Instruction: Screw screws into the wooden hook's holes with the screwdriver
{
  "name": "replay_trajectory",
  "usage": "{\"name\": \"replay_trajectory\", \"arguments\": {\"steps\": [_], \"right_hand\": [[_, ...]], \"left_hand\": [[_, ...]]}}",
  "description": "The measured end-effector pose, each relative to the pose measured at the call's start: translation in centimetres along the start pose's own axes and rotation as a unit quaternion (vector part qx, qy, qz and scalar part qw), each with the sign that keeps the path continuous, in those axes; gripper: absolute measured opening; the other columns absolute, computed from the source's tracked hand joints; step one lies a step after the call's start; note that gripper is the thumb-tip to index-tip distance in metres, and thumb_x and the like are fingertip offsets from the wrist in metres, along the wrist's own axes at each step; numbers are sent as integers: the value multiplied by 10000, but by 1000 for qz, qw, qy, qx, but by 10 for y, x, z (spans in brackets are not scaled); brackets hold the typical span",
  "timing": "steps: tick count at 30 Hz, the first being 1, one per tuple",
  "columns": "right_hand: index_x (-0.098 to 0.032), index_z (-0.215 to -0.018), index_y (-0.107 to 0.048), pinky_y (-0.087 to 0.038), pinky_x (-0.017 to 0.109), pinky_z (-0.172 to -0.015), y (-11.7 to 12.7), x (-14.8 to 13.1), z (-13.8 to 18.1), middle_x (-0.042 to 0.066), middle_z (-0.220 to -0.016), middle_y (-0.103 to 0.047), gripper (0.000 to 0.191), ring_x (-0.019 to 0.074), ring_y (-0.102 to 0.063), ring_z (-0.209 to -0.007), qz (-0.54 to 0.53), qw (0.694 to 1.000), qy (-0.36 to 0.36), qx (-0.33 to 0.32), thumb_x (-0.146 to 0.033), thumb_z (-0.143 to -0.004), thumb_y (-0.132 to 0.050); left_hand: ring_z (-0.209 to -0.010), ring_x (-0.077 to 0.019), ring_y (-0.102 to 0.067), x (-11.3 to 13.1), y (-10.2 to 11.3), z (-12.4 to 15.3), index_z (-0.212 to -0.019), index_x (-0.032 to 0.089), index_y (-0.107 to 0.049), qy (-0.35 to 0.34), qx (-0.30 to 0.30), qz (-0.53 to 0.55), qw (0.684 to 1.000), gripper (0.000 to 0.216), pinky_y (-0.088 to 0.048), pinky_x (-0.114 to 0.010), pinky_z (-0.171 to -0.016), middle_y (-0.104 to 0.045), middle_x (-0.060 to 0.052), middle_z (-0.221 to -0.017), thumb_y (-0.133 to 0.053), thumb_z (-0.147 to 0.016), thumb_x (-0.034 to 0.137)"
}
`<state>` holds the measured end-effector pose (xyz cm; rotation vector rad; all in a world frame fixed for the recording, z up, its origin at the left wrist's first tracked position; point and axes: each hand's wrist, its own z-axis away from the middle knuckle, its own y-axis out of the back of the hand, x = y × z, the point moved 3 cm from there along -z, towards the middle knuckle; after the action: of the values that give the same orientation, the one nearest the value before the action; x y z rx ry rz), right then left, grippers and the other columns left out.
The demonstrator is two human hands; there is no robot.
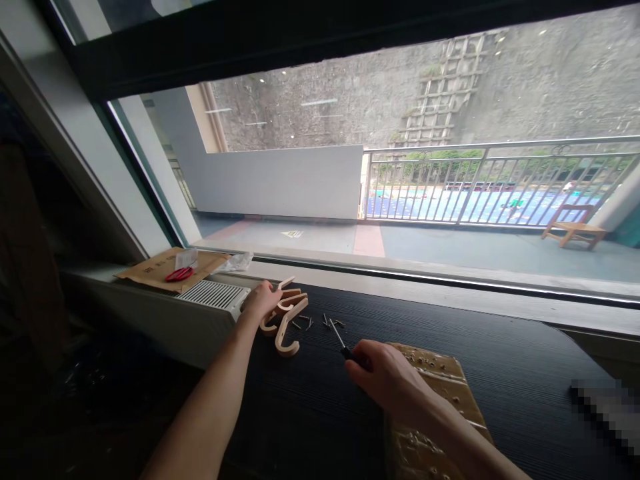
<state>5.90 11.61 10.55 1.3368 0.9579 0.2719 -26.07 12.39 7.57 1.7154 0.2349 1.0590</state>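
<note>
In the head view, my right hand [380, 373] is closed around the dark handle of a screwdriver [344, 347], its metal shaft pointing away toward the screws. My left hand [263, 299] reaches to the far left of the black table, fingers closed on a pale wooden hook [287, 283]; part of it is hidden by the hand. More curved wooden hooks [286, 345] lie beside and below that hand. Several small screws [304, 325] are scattered right of the hooks, near the screwdriver tip. Under my right forearm lies a brown, shiny-wrapped board [440, 363] with small holes.
A white slatted unit [213, 297] stands left of the black table [505, 347]. On it are brown cardboard [150, 272], red-handled scissors [179, 274] and a clear plastic bag [237, 262]. A window sill [400, 290] bounds the far edge. A blurred-out object [607, 407] sits at right.
</note>
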Motion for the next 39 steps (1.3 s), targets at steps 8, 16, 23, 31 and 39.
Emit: {"name": "replay_trajectory", "arguments": {"steps": [8,16,23,31,39], "right_hand": [[-175,-665,-546,-289,209,-465,12,37,25,-43,-558,-418,241,93,-374,-523,-316,947,-64,0,-384,-777,-499],[-148,-761,-560,-392,233,-550,32,66,50,7,-655,-535,256,108,-465,-587,-451,890,-50,-29,-388,-813,-492],[-168,-875,-520,-446,288,-613,56,121,76,-12,-666,-509,238,129,-513,-609,-482,866,-106,83,-396,-828,-468],[-205,-1109,-482,-388,235,-545,64,130,90,-46,-695,-445,434,100,-428,-589,-428,874,-125,192,-390,-741,-618],[-191,-981,-614,-318,215,-460,60,136,77,-43,-608,-440,348,84,-372,-524,-426,871,-142,201,-401,-705,-644]], "left_hand": [[-965,-208,-581,11,-11,0,-1138,156,-519,42,-43,-43,997,307,-501,-398,-795,-563,-80,-1134,-528,-856,278],[-948,-255,-586,64,33,25,-1096,134,-532,-46,2,5,999,323,-498,-397,-758,-608,-134,-1061,-503,-852,344],[-665,-151,-625,143,-10,114,-1008,193,-590,-222,-211,181,935,362,-491,-229,-543,-656,-26,-793,-536,-772,462],[-615,-137,-589,189,-55,167,-934,166,-639,-254,-459,213,825,328,-464,-229,-559,-632,-10,-704,-586,-749,432],[-568,-111,-555,190,-56,167,-886,156,-665,-173,-557,230,779,285,-442,-204,-524,-651,-5,-707,-618,-732,391]]}}
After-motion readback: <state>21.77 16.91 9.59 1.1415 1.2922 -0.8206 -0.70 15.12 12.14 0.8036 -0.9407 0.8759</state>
